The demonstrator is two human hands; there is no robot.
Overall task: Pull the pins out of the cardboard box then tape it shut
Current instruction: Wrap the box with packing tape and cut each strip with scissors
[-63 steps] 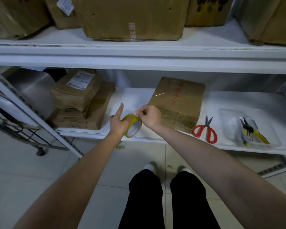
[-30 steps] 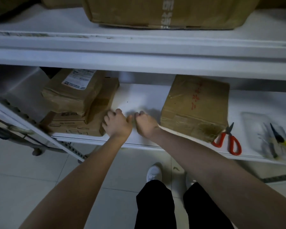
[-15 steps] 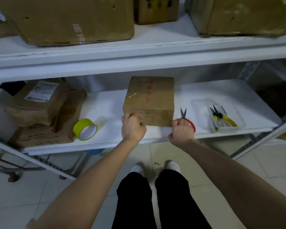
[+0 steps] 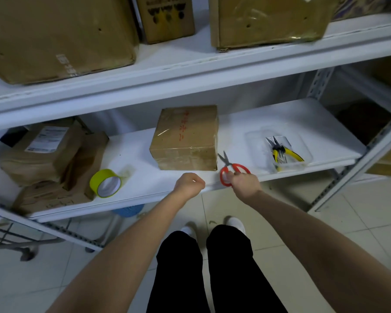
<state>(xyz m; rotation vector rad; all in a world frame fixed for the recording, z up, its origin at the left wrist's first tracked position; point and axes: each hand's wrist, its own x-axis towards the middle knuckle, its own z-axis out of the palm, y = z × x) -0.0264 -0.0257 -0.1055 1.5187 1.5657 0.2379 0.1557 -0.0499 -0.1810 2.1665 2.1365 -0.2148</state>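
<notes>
We are at the taping stage, as far as we can judge: the cardboard box (image 4: 185,137) sits closed in the middle of the frame on the white shelf (image 4: 280,123), its top and front glossy as though film or tape already covers them, and we can make out no pins in it from here. The pliers (image 4: 282,152) lie set aside in a clear plastic tray (image 4: 253,138) toward the right of the frame, which fits pin-pulling being over, though that is our reading only.

Our right hand (image 4: 243,184), just right of centre, has its fingers curled around the red handles of the scissors (image 4: 231,168), which lie touching the shelf with the blades pointing up toward the box's lower right corner. Our left hand (image 4: 189,184), at centre, is a loose fist in front of the shelf edge, holding nothing we can see. The yellow tape roll (image 4: 105,182) stands on edge at centre left, well apart from both hands.

The next move, we think, calls for lifting the scissors clear of the shelf and bringing them to wherever tape needs cutting; we cannot tell whether a strip runs loose from the box or roll, so the left hand may first need to fetch the roll
</notes>
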